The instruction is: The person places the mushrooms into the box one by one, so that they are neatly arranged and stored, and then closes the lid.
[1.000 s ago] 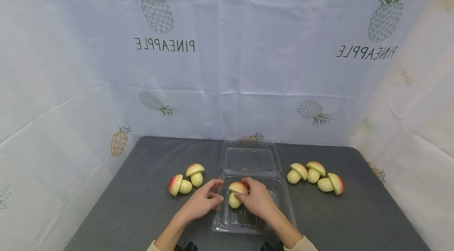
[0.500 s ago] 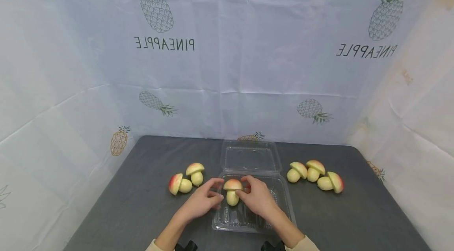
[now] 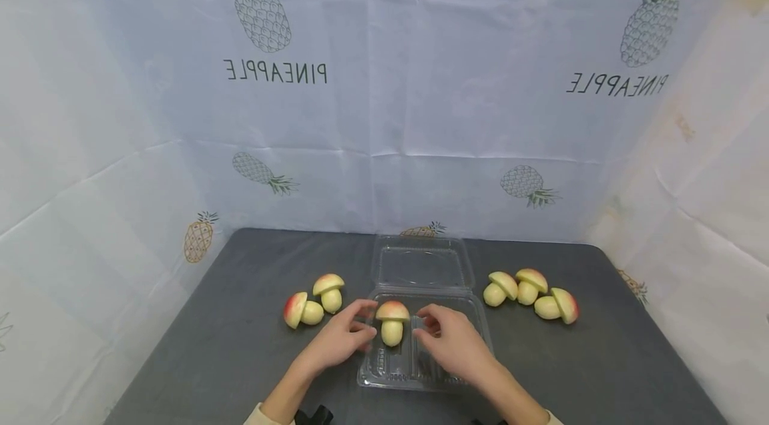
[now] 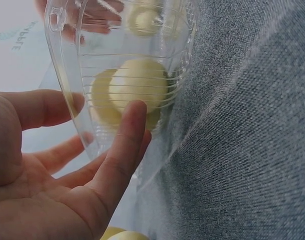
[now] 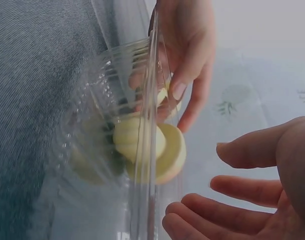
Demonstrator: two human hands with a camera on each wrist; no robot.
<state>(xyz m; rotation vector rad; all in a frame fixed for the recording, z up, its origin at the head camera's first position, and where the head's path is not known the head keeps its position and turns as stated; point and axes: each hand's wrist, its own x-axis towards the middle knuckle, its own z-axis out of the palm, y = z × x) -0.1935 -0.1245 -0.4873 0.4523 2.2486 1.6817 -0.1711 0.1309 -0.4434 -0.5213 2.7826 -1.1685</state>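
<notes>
A mushroom-shaped piece (image 3: 392, 323) with a pale yellow stem and red-tinged cap lies in the left part of a clear plastic clamshell box (image 3: 420, 381), its cap toward the back. At the box's left wall is my left hand (image 3: 341, 337), fingers bent loosely; in the left wrist view, thumb and fingers (image 4: 120, 160) lie around the wall, with no firm grip visible. My right hand (image 3: 455, 339) hovers over the right part of the box, apart from the mushroom piece, with nothing between its thumb and fingers (image 5: 247, 192).
Two similar mushroom pieces (image 3: 329, 293) lie left of the box on the dark tabletop (image 3: 240, 345). A group of three mushroom pieces (image 3: 530, 287) lies on the right. The box's lid (image 3: 423, 263) is folded back behind it, near the pineapple-print curtain (image 3: 420, 198).
My right hand has let go of the mushroom piece and drawn off to the right. The piece has shifted left and straightened. My left hand has stayed at the box's wall.
</notes>
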